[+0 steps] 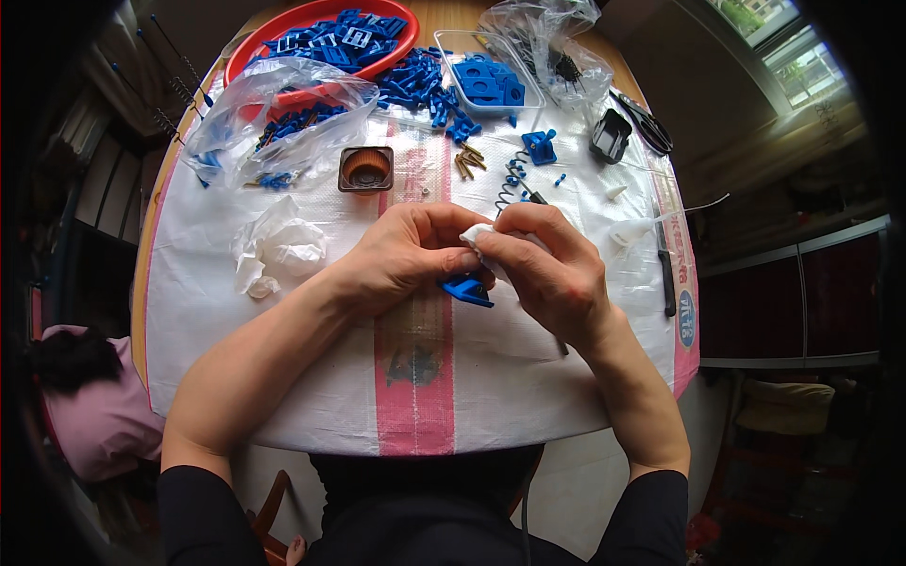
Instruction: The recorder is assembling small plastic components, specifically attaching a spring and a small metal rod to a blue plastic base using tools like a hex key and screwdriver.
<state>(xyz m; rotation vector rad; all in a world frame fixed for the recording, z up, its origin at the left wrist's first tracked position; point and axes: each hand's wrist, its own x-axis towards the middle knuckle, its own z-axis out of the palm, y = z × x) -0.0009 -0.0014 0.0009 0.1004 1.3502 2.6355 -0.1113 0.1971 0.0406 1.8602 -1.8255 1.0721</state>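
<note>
My two hands meet over the middle of the table. My left hand [411,250] is closed, its thumb and fingers pinching a blue plastic part [467,291] whose flat, angled end sticks out below. In my right hand [557,269] a wad of white tissue [478,233] is pinched and pressed close to the left fingertips. Most of the blue part is hidden by my fingers. A thin dark rod [562,346] shows below the right hand; whether it is held or lies on the table I cannot tell. Crumpled white tissue [278,247] lies left of my left hand.
At the back are a red basin [412,47] of blue parts, a clear tub [538,102], plastic bags [349,90] and loose blue pieces. A small brown tray [366,170], brass pins [469,160], a coiled spring [505,193], scissors [646,123] and a knife [667,274] lie nearer.
</note>
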